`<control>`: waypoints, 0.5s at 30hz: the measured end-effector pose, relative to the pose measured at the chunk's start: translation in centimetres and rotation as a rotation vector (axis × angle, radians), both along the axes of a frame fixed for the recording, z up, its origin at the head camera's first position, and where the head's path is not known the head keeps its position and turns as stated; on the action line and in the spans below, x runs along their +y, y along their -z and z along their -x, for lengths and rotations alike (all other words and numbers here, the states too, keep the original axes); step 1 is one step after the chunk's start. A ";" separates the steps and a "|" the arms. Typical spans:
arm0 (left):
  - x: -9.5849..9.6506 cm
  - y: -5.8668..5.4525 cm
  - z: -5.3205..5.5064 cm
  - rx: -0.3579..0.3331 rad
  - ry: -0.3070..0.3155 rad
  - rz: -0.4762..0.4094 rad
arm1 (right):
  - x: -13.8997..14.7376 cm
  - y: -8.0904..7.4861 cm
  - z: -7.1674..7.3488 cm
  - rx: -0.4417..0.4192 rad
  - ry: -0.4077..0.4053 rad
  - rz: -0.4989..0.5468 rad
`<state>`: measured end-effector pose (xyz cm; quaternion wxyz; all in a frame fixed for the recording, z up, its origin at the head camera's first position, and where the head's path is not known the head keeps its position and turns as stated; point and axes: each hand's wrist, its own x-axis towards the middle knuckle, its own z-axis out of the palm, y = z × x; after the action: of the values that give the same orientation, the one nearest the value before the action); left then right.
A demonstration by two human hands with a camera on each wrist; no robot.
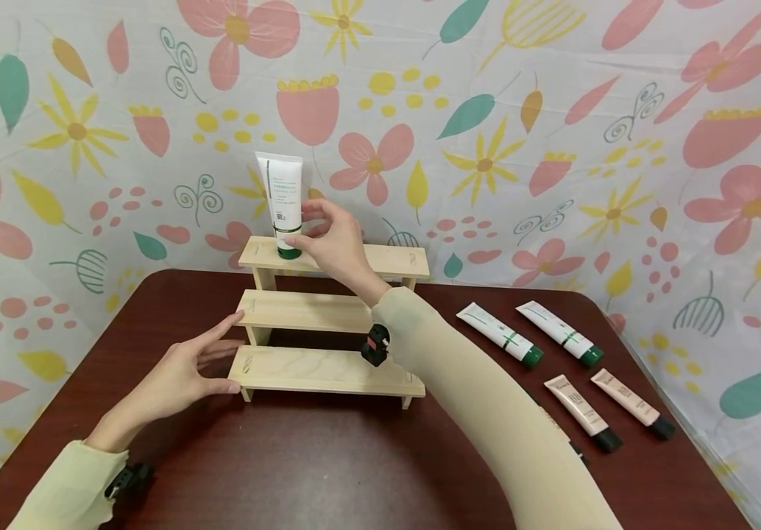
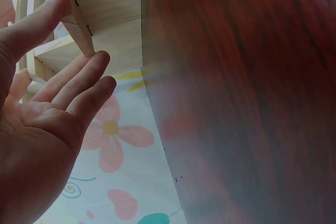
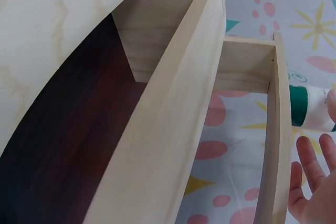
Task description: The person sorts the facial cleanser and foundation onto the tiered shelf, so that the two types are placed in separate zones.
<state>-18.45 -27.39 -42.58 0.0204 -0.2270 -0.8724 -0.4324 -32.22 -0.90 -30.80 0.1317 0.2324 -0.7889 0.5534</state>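
Red-brown table (image 1: 288, 464) under three-tier wooden stand (image 1: 317, 368); floral cloth (image 1: 380, 96) behind; my right hand (image 1: 337, 246) pinches green-capped white tube (image 1: 284, 195) on stand's top tier (image 1: 390, 259); my left hand (image 1: 175, 375), fingers apart, touches its left end.

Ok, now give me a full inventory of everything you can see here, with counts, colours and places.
Three-tier shelf: one, pale wood, on the table
White tube: one, green cap, cap-down at the top tier's left end
Flat white tubes: two, green caps, lying right of the shelf
Beige tubes: two, black caps, lying nearer the camera; another mostly hidden behind the right sleeve seems alike
Table: one, dark reddish brown, under everything
Backdrop: one, white with coloured flowers and leaves, behind the table
Black wrist devices: two, one per wrist
Sleeves: two, pale cream, on both arms
Left hand: one, bare, touching the shelf's left end
Right hand: one, bare, holding the upright tube
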 end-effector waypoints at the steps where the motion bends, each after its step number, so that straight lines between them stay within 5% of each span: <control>1: 0.0 0.1 0.0 0.002 0.001 -0.001 | 0.2 0.1 0.0 0.000 -0.007 0.001; 15: 0.0 0.2 0.1 0.003 -0.007 0.004 | 6.8 0.3 -2.2 0.051 -0.047 -0.013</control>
<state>-18.56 -27.41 -42.75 0.0230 -0.2245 -0.8740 -0.4303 -29.98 5.87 -31.14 0.1372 0.2659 -0.7832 0.5451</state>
